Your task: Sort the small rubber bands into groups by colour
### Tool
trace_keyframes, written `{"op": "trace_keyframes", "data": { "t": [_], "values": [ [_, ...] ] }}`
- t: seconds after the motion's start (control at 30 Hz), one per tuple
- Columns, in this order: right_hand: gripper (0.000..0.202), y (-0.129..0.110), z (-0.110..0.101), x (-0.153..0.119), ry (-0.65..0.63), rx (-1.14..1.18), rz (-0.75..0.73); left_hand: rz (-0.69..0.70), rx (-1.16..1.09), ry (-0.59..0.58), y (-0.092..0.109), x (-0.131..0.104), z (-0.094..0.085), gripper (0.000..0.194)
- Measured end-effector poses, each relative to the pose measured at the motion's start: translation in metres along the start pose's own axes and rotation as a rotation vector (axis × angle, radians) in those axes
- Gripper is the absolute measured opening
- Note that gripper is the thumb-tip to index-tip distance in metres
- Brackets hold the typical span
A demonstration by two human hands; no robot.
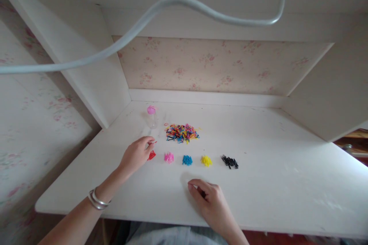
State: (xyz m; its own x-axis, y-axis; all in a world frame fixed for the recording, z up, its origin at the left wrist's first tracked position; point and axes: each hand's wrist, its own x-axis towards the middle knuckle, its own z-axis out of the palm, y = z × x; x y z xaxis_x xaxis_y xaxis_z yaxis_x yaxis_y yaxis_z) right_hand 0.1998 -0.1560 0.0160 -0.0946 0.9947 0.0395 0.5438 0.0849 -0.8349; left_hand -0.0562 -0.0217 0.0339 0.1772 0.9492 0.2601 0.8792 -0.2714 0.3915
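Bands, small and stretchy, in a mixed heap [181, 133] on white desk [287, 183]: pink, yellow, blue, black, red, orange tangled together. Heap = landmark for everything below.

Left hand [137, 155]: left of heap and slightly to the near side, above red pile [151, 155] and partly covering it. Thumb and index pinched narrow on one red band [154, 142]. Two silver-coloured bangles [98, 199] on left wrist.

Right hand [209, 201]: near side of heap and to its right, low over desk, well apart from heap. Fingers curled in, thumb and index tips close together. Cannot tell whether anything inside; dark patch under the fingers, too unclear to name.

Sorted piles, one row, all on near side of heap. Red leftmost, past heap's left end. Pink pile [169, 157] below left end. Blue pile [187, 160] just right of heap's middle. Yellow pile [206, 160] a bit past right end. Black pile [229, 161] farthest right, more spread out.

Clear jar [152, 121] with pink top [151, 110]: upright, left of heap and farther back. White cable [184, 0] across view, higher than heap.
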Motion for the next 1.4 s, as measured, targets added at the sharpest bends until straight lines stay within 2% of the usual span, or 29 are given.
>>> {"op": "trace_keyframes", "data": {
  "t": [0.23, 0.43, 0.5, 0.6, 0.67, 0.77, 0.9, 1.17, 1.4],
  "values": [
    [0.038, 0.001, 0.002, 0.001, 0.019, -0.047, -0.024, -0.057, 0.037, -0.003, 0.002, -0.029, -0.001, 0.021],
    [0.036, 0.002, 0.003, 0.001, 0.019, -0.059, -0.015, -0.062, 0.045, 0.02, 0.003, -0.033, -0.008, 0.021],
    [0.035, 0.002, 0.003, 0.001, 0.015, -0.063, -0.016, -0.032, 0.022, 0.025, 0.005, -0.025, -0.011, 0.023],
    [0.034, 0.001, 0.003, 0.001, 0.007, -0.063, -0.017, 0.041, 0.004, -0.031, 0.009, -0.002, -0.01, 0.024],
    [0.034, 0.001, 0.003, 0.001, 0.005, -0.059, -0.017, 0.06, 0.039, -0.087, 0.012, 0.019, -0.003, 0.024],
    [0.034, 0.002, 0.003, 0.0, 0.013, -0.059, -0.015, 0.046, 0.084, -0.098, 0.014, 0.051, 0.014, 0.024],
    [0.034, 0.004, 0.003, -0.001, 0.023, -0.059, -0.004, 0.026, 0.155, -0.099, 0.013, 0.076, 0.033, 0.024],
    [0.031, 0.002, 0.002, 0.001, 0.002, -0.04, -0.01, 0.018, 0.248, -0.15, 0.011, 0.083, 0.047, 0.028],
    [0.032, 0.004, 0.004, 0.0, 0.021, -0.064, -0.012, 0.02, 0.296, -0.131, 0.008, 0.073, 0.04, 0.028]
  ]
}}
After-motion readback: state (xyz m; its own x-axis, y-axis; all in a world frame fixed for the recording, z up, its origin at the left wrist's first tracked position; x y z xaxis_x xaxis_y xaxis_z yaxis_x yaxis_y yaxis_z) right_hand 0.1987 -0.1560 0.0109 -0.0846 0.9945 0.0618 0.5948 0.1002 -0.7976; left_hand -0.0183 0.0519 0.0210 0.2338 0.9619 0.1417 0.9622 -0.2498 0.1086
